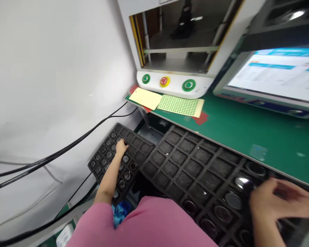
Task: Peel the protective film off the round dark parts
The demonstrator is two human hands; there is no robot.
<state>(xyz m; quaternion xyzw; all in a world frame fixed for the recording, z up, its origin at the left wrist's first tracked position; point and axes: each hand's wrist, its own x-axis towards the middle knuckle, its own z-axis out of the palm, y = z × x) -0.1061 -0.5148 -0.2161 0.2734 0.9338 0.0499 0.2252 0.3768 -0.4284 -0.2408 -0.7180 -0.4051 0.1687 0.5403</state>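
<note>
A pink shirt (149, 228) is nearest the camera. Beyond it, the left hand (121, 148) is over the left black tray (137, 142), its fingers closed on 1 dark round piece (126, 143). The right hand (267, 200), blurred, has curled fingers above round discs (233, 200) in the right black tray (177, 156), beside the green table (226, 127); I cannot tell whether they grip anything.
</note>
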